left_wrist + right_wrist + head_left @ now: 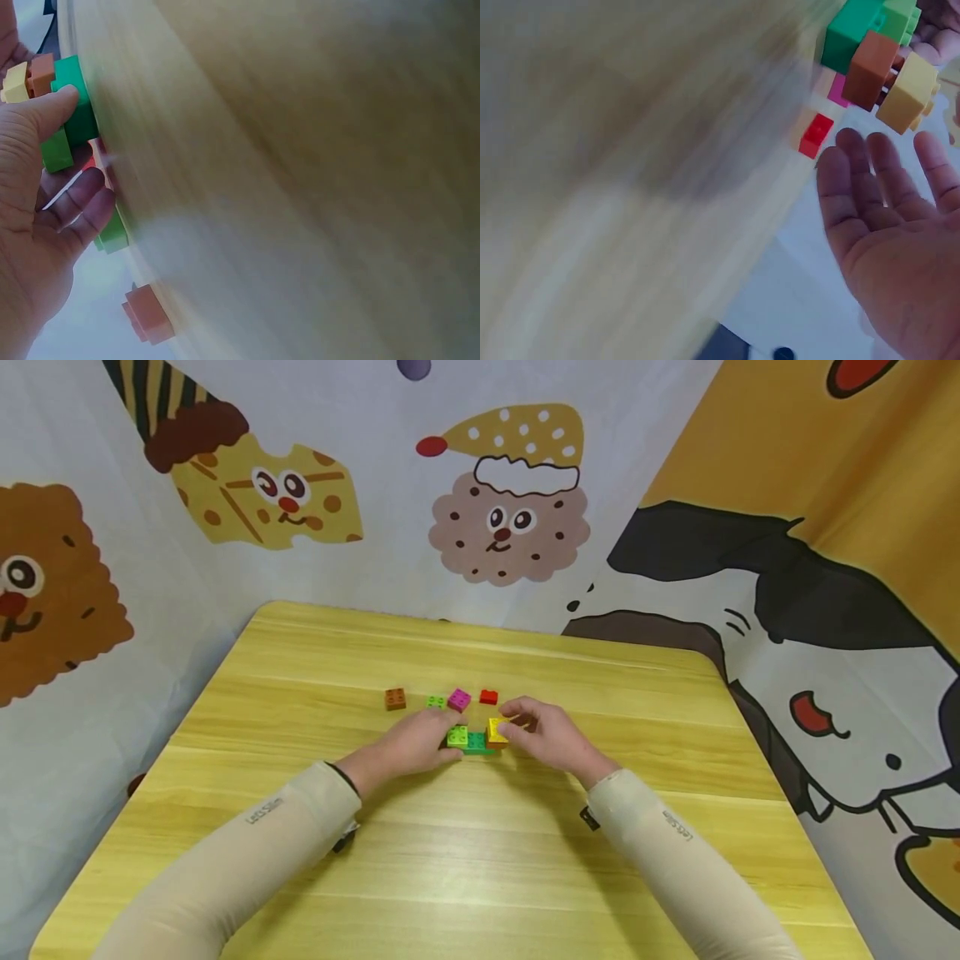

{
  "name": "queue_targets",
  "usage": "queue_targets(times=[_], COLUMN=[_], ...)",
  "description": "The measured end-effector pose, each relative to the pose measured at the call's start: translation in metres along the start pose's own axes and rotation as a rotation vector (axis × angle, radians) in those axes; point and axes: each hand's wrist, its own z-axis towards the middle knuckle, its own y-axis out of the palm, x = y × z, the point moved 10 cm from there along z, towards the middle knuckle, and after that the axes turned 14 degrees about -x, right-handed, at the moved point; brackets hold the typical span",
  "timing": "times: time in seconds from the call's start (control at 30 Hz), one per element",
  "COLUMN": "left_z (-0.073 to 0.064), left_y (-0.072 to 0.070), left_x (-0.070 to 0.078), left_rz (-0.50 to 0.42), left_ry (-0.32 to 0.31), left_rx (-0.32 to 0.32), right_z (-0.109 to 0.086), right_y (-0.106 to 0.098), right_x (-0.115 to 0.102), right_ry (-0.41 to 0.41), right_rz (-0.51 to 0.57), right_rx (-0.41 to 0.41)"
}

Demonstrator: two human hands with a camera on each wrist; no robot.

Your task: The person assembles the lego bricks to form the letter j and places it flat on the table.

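A dark green brick (476,742) carries a light green brick (457,737) at its left end and an orange-brown brick (871,71) at its right end. A yellow brick (497,729) sits on the orange-brown one, studs still showing in a gap between them in the right wrist view. My left hand (418,742) grips the left end, its thumb against the dark green brick in the left wrist view. Beside the yellow brick is my right hand (551,737), fingers spread and loosely bent, thumb tip right at the yellow brick in the head view.
Behind the hands lie a brown brick (395,698), another light green brick (436,702), a magenta brick (460,699) and a small red brick (489,697). The wooden table (480,860) ends at a cartoon-printed cloth (390,568).
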Motion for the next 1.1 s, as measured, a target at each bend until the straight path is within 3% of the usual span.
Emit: queue_targets(times=[0.4, 0.8, 0.97, 1.1], left_z=[0.001, 0.001, 0.001, 0.001], left_y=[0.000, 0.001, 0.002, 0.003], left_x=[-0.001, -0.004, -0.007, -0.007], left_rz=[0.013, 0.007, 0.006, 0.010], left_ry=[0.006, -0.009, -0.015, 0.000], left_rx=[0.015, 0.014, 0.016, 0.010], right_z=[0.005, 0.013, 0.015, 0.014], right_y=[0.015, 0.024, 0.026, 0.019], right_x=[0.027, 0.030, 0.029, 0.030], right_ry=[0.125, 0.141, 0.135, 0.157], right_rz=[0.421, 0.541, 0.534, 0.469], right_rx=[-0.034, -0.039, -0.057, -0.037])
